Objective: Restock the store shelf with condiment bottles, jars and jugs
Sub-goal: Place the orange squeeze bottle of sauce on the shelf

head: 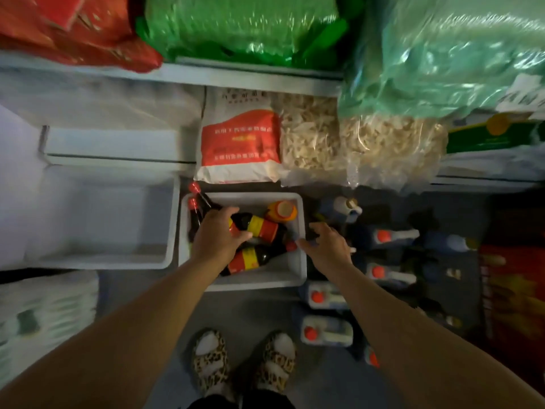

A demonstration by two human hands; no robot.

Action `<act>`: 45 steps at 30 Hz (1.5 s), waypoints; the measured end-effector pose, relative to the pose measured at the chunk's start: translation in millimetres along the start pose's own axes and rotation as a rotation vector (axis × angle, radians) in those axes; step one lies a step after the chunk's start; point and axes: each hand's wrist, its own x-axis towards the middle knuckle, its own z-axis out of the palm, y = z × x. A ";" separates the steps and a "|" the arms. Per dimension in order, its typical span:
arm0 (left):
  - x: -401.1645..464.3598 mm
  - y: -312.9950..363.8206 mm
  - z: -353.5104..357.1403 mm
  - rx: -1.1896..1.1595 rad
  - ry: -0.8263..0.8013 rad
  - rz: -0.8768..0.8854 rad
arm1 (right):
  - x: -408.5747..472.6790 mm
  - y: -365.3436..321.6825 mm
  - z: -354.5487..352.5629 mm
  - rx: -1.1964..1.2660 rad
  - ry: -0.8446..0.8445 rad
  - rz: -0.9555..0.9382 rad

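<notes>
On the grey floor [141, 293] below the shelves, a white rectangular foam box [290, 278] sits open, holding several dark sauce bottles with red-and-yellow labels. One such dark bottle [259, 227] lies on its side across the middle of the box, a second dark bottle [250, 259] lies just below it, and two more with red caps [194, 202] lean in the box's left corner. An orange-bodied bottle with a tan cap [281, 211] stands in the far right corner.

The left hand [216, 234] reaches into the box, its fingers curled over the upper lying bottle and touching it; whether the grip has fully closed cannot be told. The right hand [326, 246] hangs over the box's right rim with fingers spread and loosely bent, holding nothing.

A second white foam box [103, 219] stands just beside the first, to its left. To the right of the box, white plastic jugs with red caps [327, 330] lie on the floor in a loose column, and further jugs [392, 236] lie beyond them. Above the box, a white-and-red paper sack [240, 146] and clear bags of pale dried strips [309, 137] rest on the low shelf, with green plastic-wrapped bundles [241, 28] higher up. The person's feet in leopard-print slippers [211, 361] stand near the box.
</notes>
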 end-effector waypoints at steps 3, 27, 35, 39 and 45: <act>48.7 -22.3 51.9 -0.028 -0.029 0.000 | 52.7 24.2 33.6 0.142 0.054 0.009; 204.9 -77.1 203.3 -0.407 -0.229 0.066 | 229.9 106.0 159.0 0.837 -0.058 -0.291; 164.7 -34.9 144.3 -0.595 -0.191 0.025 | 175.2 51.9 106.9 0.972 -0.030 -0.311; 124.0 4.5 98.0 -0.691 -0.180 -0.096 | 117.7 17.3 66.6 1.030 -0.037 -0.236; 45.6 67.5 -0.5 -0.773 -0.202 -0.139 | 12.2 -37.0 -3.9 1.078 -0.109 -0.250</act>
